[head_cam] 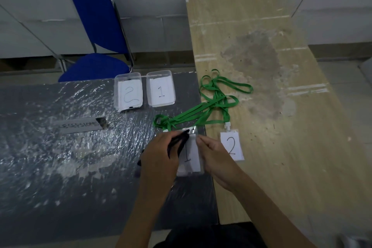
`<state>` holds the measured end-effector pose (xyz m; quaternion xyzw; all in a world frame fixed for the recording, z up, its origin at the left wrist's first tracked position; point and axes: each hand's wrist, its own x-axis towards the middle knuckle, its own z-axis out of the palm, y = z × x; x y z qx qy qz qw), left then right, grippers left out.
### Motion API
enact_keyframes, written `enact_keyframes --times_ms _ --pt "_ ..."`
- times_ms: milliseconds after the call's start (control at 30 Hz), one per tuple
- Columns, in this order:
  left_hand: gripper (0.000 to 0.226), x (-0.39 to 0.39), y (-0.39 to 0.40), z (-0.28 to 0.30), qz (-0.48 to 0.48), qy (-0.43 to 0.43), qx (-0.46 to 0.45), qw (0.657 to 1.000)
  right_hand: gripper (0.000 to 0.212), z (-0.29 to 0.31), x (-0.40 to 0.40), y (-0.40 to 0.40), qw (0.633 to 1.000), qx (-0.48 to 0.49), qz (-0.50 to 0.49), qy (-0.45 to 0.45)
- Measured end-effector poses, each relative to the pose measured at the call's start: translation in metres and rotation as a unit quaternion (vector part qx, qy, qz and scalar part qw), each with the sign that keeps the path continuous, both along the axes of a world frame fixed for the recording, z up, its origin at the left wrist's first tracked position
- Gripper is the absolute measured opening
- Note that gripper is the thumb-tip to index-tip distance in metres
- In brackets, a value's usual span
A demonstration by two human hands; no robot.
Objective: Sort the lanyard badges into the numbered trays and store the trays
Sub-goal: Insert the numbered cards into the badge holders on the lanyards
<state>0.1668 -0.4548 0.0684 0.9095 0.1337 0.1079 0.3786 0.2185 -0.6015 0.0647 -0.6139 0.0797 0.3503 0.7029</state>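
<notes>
Green lanyards [217, 104] tangled beyond hands. Left hand [161, 157] and right hand [215, 155] both pinched top of badge 1 [190, 159]. Badge 2 [231, 146] just right; trays [145, 89] further ahead.

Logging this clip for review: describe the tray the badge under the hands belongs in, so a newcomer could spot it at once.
Start at the blue chair behind the grey table. Two clear trays sit side by side at the table's far edge. The tray marked 1 is the right one, nearer the wooden board; its neighbour, the tray marked 2, sits left.
</notes>
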Motion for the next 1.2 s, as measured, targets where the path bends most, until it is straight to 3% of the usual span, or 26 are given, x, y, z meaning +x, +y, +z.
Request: enact_keyframes --times_ms 100,267,467,600,733,933,1067,1200 --pt "0.023 0.003 -0.001 0.000 -0.005 0.001 0.008 1.000 0.031 0.003 -0.002 0.009 1.000 0.015 -0.021 -0.002" --pt "0.032 -0.004 -0.004 -0.002 -0.124 -0.029 0.059 0.990 0.029 0.009 0.004 0.004 0.996 0.064 -0.049 0.039" --pt "0.036 0.008 0.009 0.004 -0.079 -0.057 0.067 0.993 0.029 0.017 0.010 -0.002 0.993 0.091 -0.044 0.062" --pt "0.033 0.012 -0.006 0.003 -0.177 -0.087 0.091 0.976 0.029 0.021 0.015 -0.007 0.994 0.081 -0.052 0.049" --pt "0.032 0.030 0.008 0.005 -0.104 -0.078 0.086 0.988 0.031 0.024 0.016 -0.012 0.996 0.058 -0.053 0.048" --pt "0.034 0.019 -0.003 0.009 -0.289 -0.112 0.143 0.940 0.032 0.031 0.024 -0.023 0.997 0.059 -0.054 0.019" --pt "0.034 0.022 0.016 0.007 -0.179 -0.096 0.129 0.971 0.031 0.034 0.027 -0.022 0.997 0.047 -0.060 0.011" --pt "0.035 0.005 -0.003 0.010 -0.261 -0.099 0.154 0.948 0.032 0.037 0.028 -0.009 0.997 0.043 -0.069 -0.004"
